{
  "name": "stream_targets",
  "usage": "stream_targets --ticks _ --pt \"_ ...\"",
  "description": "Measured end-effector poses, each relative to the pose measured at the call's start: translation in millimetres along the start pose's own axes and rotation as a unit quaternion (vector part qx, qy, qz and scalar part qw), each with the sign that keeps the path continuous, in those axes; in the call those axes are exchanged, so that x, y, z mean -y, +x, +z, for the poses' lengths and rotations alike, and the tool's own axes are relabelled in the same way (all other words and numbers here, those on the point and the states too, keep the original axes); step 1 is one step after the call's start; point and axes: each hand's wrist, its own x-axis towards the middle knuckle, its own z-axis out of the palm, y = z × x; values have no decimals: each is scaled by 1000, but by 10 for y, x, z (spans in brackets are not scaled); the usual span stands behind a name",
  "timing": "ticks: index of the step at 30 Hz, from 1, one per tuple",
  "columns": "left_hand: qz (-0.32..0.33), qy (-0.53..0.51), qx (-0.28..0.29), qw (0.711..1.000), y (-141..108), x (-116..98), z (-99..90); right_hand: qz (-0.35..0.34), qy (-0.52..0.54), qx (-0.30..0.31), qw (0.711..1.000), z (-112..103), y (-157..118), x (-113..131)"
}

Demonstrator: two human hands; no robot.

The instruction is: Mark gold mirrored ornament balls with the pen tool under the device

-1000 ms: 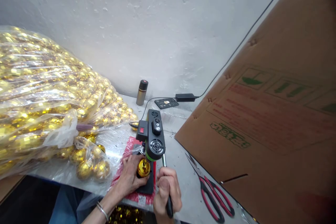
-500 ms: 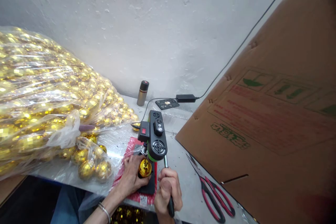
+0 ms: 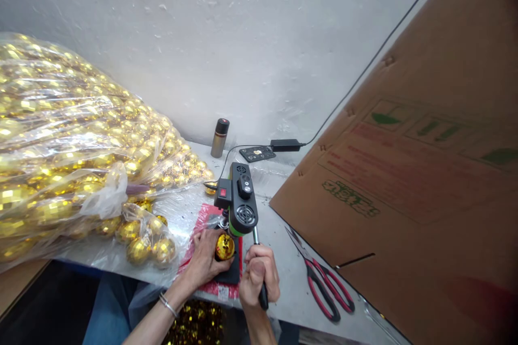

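My left hand (image 3: 204,261) has its fingers round a shiny gold ball (image 3: 225,247), held under the front end of a small black bench machine (image 3: 243,199) with a red switch and two round vents. My right hand (image 3: 260,275) is closed round the black grip of the machine's metal lever (image 3: 263,296). Beneath the ball lies a dark base plate (image 3: 230,274) on red plastic wrap (image 3: 202,221). The underside of the machine, where it meets the ball, is mostly hidden.
A large clear bag of gold balls (image 3: 93,135) fills the left. Red-handled scissors (image 3: 324,285) lie beside a big cardboard box (image 3: 421,172) on the right. Behind the machine are a bottle (image 3: 219,138), a dark phone-like slab (image 3: 257,153) and a power adapter (image 3: 285,145).
The whole view has shifted, so things on the table appear slightly higher. Both hands keep their holds on the ball and the lever.
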Motion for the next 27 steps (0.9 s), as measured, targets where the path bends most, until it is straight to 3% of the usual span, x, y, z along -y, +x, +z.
stream_targets --ticks 9,13,16,18,21,24,27 --pt "1 6 14 1000 6 31 13 -66 -28 28 997 13 -77 -117" --pt "2 3 13 1000 50 17 -8 -81 -19 54 995 -31 112 23" --pt "1 11 9 1000 36 11 -15 -19 -20 62 998 -93 417 296" --pt "16 35 5 999 -62 47 -10 77 -21 88 993 -123 616 462" --pt "82 99 -10 992 -335 177 -27 102 -6 96 990 -130 753 567" --pt "154 179 -60 970 -545 303 -198 108 7 83 991 -106 668 522" --pt "126 264 -99 951 -436 323 -610 109 13 72 991 -87 527 460"
